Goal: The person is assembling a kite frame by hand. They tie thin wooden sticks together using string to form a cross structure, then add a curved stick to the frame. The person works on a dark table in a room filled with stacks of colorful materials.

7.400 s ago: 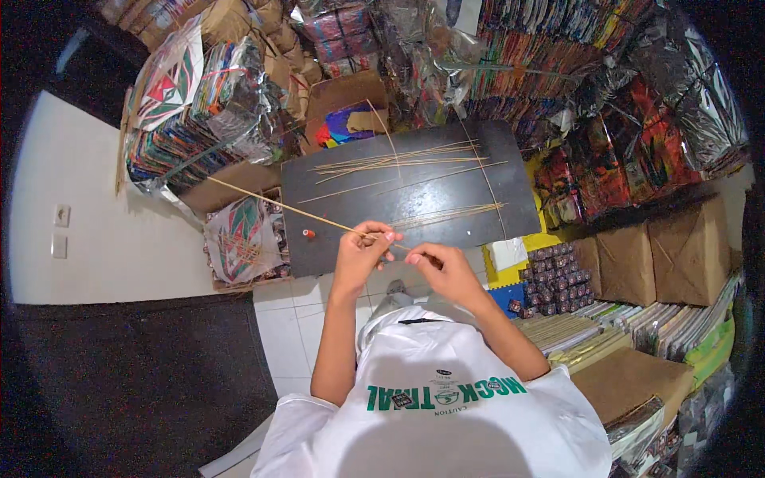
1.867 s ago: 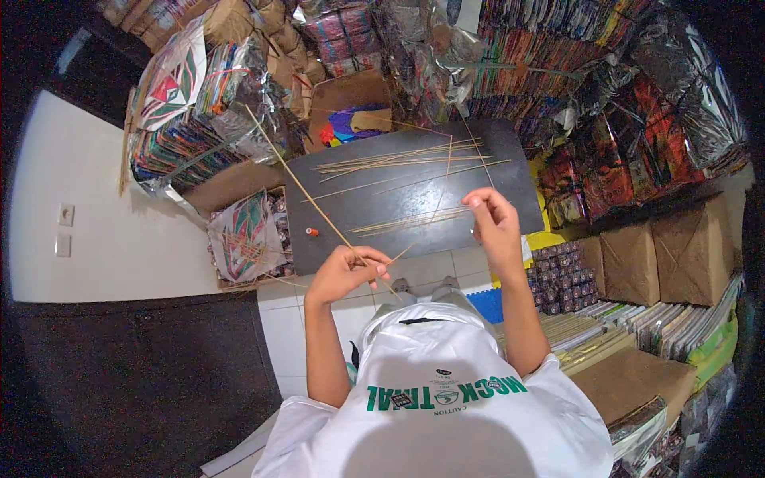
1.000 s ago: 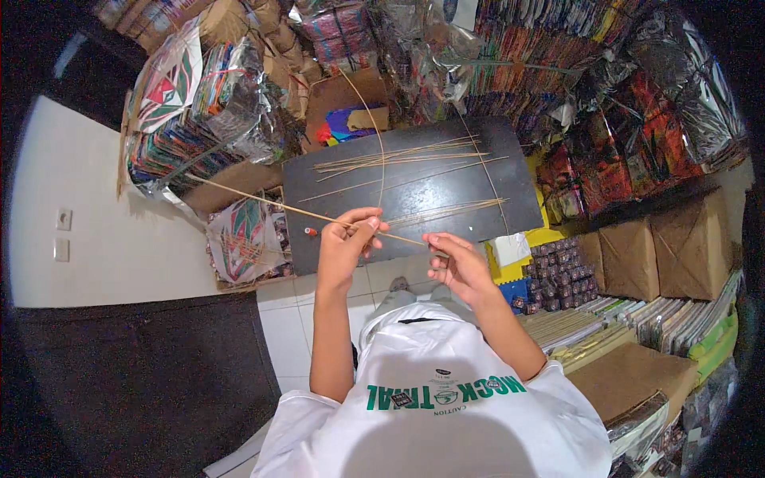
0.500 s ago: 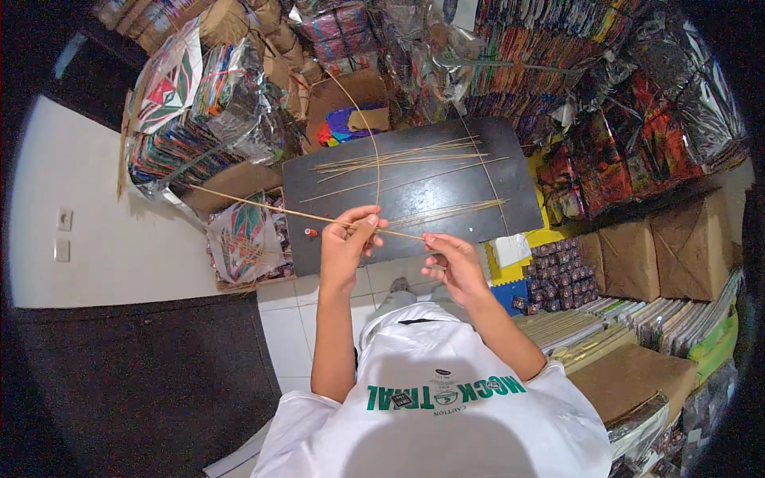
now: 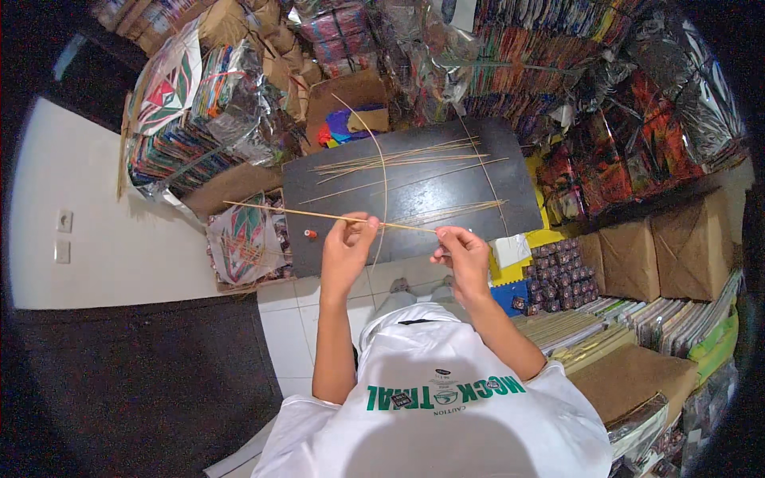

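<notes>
A thin straight bamboo stick (image 5: 331, 216) is pinched between thumb and fingers of the left hand (image 5: 348, 243), near its middle; its right end is pinched by the fingertips of the right hand (image 5: 460, 253). The stick lies almost level, running out to the left past the edge of the dark board (image 5: 414, 191) and over a kite bundle (image 5: 243, 239). A second, bowed stick (image 5: 381, 159) is crossed with it at the left hand, arching up over the board; whether it is gripped too or only pressed cannot be told.

Step judged: the two sticks are being set crosswise and held at the crossing, as for a kite frame. The next move is judged to call for a firm hold at the crossing and a free right hand for binding; a small red spool (image 5: 310, 234) lies on the board just beside the left hand.

Loose sticks (image 5: 398, 158) are spread on the board. Stacked foil-wrapped kites (image 5: 199, 88) are piled around.
</notes>
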